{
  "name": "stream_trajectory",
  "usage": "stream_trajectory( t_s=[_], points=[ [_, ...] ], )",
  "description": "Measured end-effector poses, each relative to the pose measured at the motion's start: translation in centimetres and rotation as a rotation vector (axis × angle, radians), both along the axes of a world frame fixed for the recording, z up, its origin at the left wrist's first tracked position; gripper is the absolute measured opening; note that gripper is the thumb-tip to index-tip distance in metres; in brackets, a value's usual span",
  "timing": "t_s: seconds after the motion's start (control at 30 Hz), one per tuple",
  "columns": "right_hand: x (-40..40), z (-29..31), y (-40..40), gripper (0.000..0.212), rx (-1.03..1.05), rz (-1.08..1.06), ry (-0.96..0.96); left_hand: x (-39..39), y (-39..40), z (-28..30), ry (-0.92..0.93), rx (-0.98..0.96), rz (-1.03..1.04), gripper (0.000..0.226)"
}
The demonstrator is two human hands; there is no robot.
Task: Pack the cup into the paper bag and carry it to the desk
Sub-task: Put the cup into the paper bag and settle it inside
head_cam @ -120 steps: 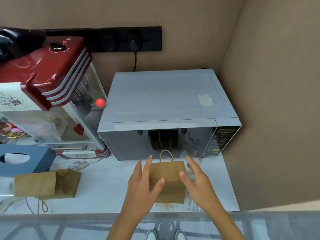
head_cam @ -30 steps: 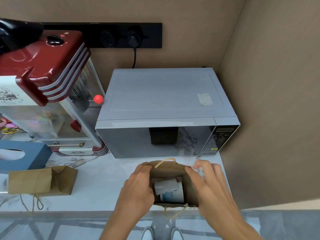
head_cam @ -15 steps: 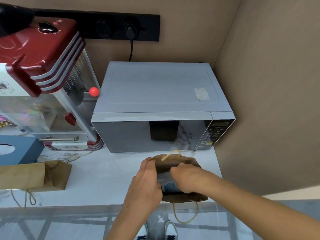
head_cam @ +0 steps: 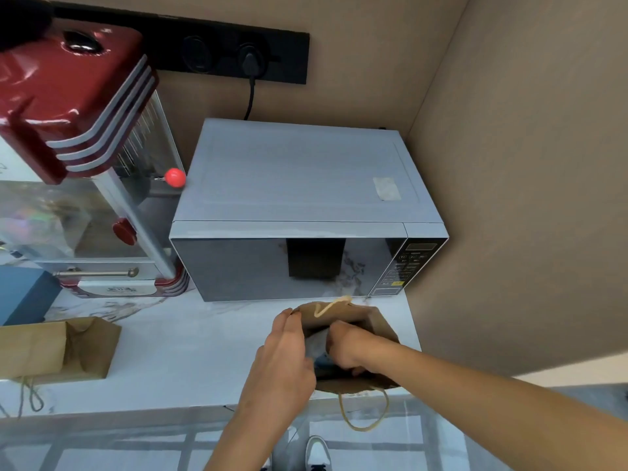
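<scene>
A brown paper bag (head_cam: pixel 380 322) stands open on the white marble counter (head_cam: pixel 190 355), just in front of the microwave. A white and blue cup (head_cam: pixel 317 346) sits inside it, mostly hidden. My left hand (head_cam: pixel 283 358) grips the bag's left rim. My right hand (head_cam: pixel 346 346) reaches down into the bag's mouth, fingers curled around the cup; whether they grip it is hard to tell. One twine handle (head_cam: pixel 363 416) hangs over the counter's front edge, the other (head_cam: pixel 331 304) lies on the far rim.
A silver microwave (head_cam: pixel 299 198) fills the back of the counter, with a brown wall (head_cam: pixel 526 164) close on the right. A red popcorn machine (head_cam: pixel 78 137) stands left. A second paper bag (head_cam: pixel 57 348) lies on its side at far left, beside a blue box (head_cam: pixel 23 294).
Four seconds ago both hands held the flat, closed bag. It now stands open with the cup in it; within the last second my right hand went from the right rim down inside.
</scene>
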State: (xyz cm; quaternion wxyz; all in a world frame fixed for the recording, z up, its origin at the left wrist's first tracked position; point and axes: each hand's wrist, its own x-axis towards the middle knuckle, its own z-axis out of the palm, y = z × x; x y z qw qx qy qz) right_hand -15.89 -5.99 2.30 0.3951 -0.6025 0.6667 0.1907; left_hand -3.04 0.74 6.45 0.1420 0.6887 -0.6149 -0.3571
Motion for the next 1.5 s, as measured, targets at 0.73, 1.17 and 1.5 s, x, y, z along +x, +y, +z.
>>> stream_trajectory(
  t_s=[0.73,1.17,1.5],
  points=[
    [0.1,0.6,0.1,0.024,-0.294,0.630,0.002,0.1,-1.3,-0.3,0.050,-0.025,-0.063,0.059],
    [2.0,-0.5,-1.0,0.025,-0.202,0.683,-0.048,0.2,-1.8,-0.1,0.062,-0.021,-0.025,0.063],
    [-0.9,3.6,-0.7,0.010,-0.537,0.155,-0.400,1.2,-2.4,-0.6,0.074,-0.124,-0.009,0.044]
  ],
)
